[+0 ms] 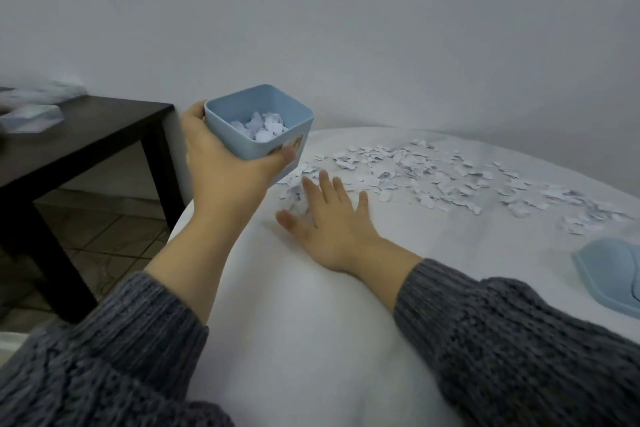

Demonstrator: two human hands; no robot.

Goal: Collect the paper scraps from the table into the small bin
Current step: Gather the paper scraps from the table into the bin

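My left hand (221, 163) grips a small light-blue bin (277, 146) from below and holds it tilted at the white table's left edge. White paper scraps (260, 126) lie inside the bin. My right hand (329, 218) rests flat on the table (311, 322) with its fingers spread, fingertips touching the near end of the scrap pile. Several loose scraps (433, 177) spread in a band across the table toward the right.
A dark low side table (86, 135) stands to the left with pale items (31, 118) on it. A light-blue flat object (609, 274) lies at the table's right edge. Tiled floor (104, 236) shows below the side table. A plain wall is behind.
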